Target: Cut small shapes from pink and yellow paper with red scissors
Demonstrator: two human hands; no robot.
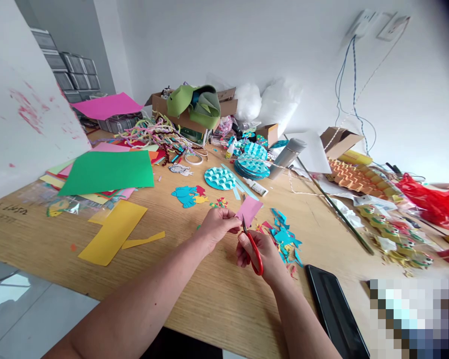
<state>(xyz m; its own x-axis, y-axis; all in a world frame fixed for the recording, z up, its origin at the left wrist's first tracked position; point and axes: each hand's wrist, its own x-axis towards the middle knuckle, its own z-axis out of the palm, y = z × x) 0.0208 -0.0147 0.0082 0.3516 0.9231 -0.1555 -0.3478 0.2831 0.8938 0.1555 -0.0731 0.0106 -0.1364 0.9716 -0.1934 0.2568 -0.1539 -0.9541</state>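
A small piece of pink paper (250, 209) is pinched between the closed fingers of my left hand (220, 225). My right hand (264, 254) is wrapped round red-handled scissors (257, 257), whose dark blades meet the paper near my left fingertips. Whether the blades are apart is too small to tell. Just right of the paper lies a pile of blue paper scraps (284, 237) with some red bits. Beyond my left hand are blue paper cutouts (185, 196) with red and yellow pieces, and a little heap of coloured snippets (219, 202).
Green paper (110, 172) tops a stack at the left, near yellow sheets (114, 232). Blue scaled discs (220, 178), glue bottles (257, 187) and a grey thermos (287, 158) stand farther back. A black phone (335, 309) lies beside my right forearm, and a long stick (344, 219) lies at right.
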